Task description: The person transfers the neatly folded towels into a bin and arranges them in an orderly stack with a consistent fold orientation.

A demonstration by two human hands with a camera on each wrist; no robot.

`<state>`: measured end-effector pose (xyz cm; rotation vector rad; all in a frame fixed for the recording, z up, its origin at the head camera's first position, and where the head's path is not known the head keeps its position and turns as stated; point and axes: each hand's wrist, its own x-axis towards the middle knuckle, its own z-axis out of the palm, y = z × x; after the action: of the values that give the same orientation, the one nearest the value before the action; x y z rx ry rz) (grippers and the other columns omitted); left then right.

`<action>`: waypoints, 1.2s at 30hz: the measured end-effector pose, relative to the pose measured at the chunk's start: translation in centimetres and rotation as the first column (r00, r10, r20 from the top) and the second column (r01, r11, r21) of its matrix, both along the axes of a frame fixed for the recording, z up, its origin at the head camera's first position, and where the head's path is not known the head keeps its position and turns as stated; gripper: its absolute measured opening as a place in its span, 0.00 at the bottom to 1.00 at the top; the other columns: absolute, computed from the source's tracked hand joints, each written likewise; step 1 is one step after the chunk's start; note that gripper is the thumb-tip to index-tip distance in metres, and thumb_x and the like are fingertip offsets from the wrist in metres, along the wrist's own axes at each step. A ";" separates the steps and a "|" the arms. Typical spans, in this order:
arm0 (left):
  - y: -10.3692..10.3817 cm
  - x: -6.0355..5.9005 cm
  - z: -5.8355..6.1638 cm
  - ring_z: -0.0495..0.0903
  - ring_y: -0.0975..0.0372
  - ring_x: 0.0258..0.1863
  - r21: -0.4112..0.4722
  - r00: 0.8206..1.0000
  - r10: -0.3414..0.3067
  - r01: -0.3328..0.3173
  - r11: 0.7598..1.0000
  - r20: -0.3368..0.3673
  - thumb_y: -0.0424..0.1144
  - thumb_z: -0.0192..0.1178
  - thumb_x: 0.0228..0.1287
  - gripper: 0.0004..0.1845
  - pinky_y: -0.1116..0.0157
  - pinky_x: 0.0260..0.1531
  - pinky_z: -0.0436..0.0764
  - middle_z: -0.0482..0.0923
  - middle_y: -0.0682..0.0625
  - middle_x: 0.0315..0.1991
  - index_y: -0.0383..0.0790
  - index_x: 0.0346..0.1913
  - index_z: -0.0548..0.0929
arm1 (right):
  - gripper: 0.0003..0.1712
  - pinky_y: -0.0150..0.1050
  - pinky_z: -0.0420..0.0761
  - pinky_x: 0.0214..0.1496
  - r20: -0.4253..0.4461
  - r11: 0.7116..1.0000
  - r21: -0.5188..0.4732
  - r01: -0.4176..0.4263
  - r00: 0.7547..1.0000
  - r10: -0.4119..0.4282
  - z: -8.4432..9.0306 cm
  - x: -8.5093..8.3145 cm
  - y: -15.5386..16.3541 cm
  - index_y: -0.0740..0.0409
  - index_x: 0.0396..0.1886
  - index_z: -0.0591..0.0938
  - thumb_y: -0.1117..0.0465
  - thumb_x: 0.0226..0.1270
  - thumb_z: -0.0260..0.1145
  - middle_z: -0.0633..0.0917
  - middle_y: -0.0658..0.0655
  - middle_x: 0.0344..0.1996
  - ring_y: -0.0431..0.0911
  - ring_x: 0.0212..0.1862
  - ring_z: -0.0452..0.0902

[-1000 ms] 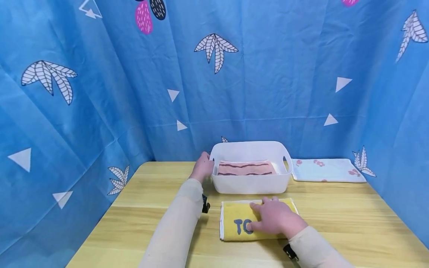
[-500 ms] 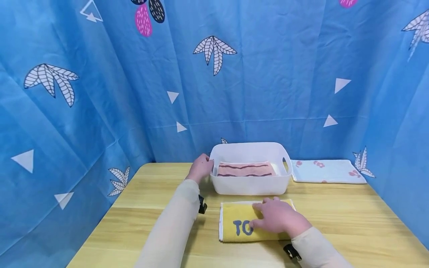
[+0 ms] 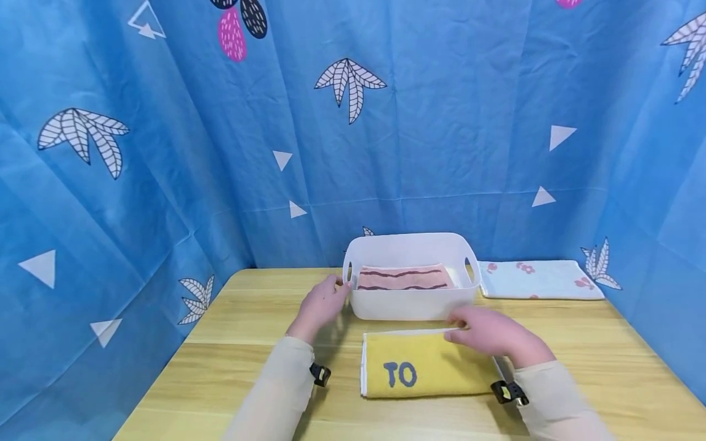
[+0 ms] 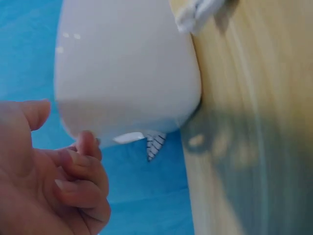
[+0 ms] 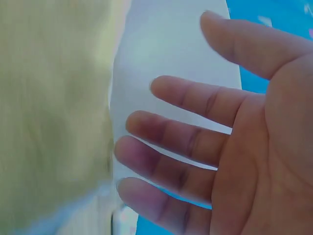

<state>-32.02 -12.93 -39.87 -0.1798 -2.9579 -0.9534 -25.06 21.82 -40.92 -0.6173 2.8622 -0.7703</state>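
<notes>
A white plastic basket (image 3: 412,306) stands on the wooden table (image 3: 579,343) and holds a folded pink towel (image 3: 405,278) with dark wavy stripes. In front of it lies a folded yellow towel (image 3: 441,373) with "TO" in blue. My left hand (image 3: 322,304) hovers just off the basket's left end, fingers loosely curled and holding nothing; the left wrist view shows the hand (image 4: 58,186) apart from the basket (image 4: 127,73). My right hand (image 3: 488,331) is over the yellow towel's far right edge, fingers straight. In the right wrist view its fingers (image 5: 186,142) spread between towel (image 5: 49,112) and basket (image 5: 166,54).
A white towel with small red flowers (image 3: 537,280) lies flat at the back right of the table. Blue patterned cloth (image 3: 165,184) hangs close on the left, back and right. Bare wood shows left of the yellow towel.
My left hand came off the basket's left end and drew back toward me. My right hand left the "TO" lettering and moved right to the towel's far edge.
</notes>
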 end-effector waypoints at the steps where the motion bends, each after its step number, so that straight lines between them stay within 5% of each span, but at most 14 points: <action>1: -0.1 0.5 -0.1 0.78 0.55 0.37 0.002 1.000 -0.005 0.005 1.000 -0.002 0.62 0.46 0.76 0.25 0.51 0.41 0.76 0.80 0.50 0.35 0.45 0.55 0.77 | 0.16 0.50 0.78 0.43 0.005 1.000 -0.008 0.008 1.000 -0.008 0.0 -0.1 0.5 0.54 0.46 0.82 0.49 0.67 0.70 0.83 0.51 0.38 0.47 0.39 0.79; 5: 0.0 2.4 -0.7 0.78 0.56 0.33 -0.001 0.999 -0.035 0.035 0.999 0.017 0.62 0.47 0.76 0.24 0.52 0.39 0.77 0.79 0.51 0.32 0.46 0.52 0.79 | 0.11 0.43 0.70 0.31 0.056 0.998 -0.028 0.050 0.997 -0.048 0.2 -0.4 2.4 0.52 0.35 0.78 0.52 0.68 0.69 0.77 0.50 0.27 0.45 0.29 0.70; 13: 0.7 4.5 -1.7 0.75 0.59 0.27 -0.132 0.972 -0.185 0.204 0.970 0.146 0.61 0.52 0.74 0.22 0.56 0.32 0.75 0.76 0.53 0.27 0.45 0.38 0.79 | 0.15 0.43 0.69 0.28 0.158 0.987 -0.012 0.158 0.975 -0.155 -0.5 -0.8 4.7 0.56 0.35 0.78 0.50 0.68 0.69 0.75 0.52 0.23 0.46 0.26 0.70; 26: 1.4 5.5 -3.3 0.65 0.62 0.17 -0.151 0.920 -0.268 0.319 0.936 0.286 0.56 0.76 0.50 0.24 0.62 0.19 0.67 0.66 0.56 0.16 0.47 0.20 0.72 | 0.19 0.37 0.67 0.21 0.316 0.974 0.027 0.225 0.922 -0.222 -2.0 -1.2 4.2 0.57 0.26 0.77 0.50 0.57 0.77 0.74 0.52 0.17 0.43 0.17 0.66; 36: 2.4 6.2 -3.8 0.59 0.64 0.12 -0.170 0.928 -0.270 0.318 0.933 0.258 0.47 0.77 0.51 0.27 0.64 0.16 0.63 0.58 0.58 0.11 0.49 0.13 0.66 | 0.19 0.36 0.66 0.23 0.371 0.971 0.066 0.230 0.897 -0.238 -2.5 -0.9 3.5 0.58 0.19 0.76 0.55 0.60 0.75 0.73 0.52 0.13 0.44 0.17 0.65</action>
<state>-25.81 -10.57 -43.64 -0.5758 -3.3125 -0.7229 -25.99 25.30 -43.38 -0.0984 2.6034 -0.7894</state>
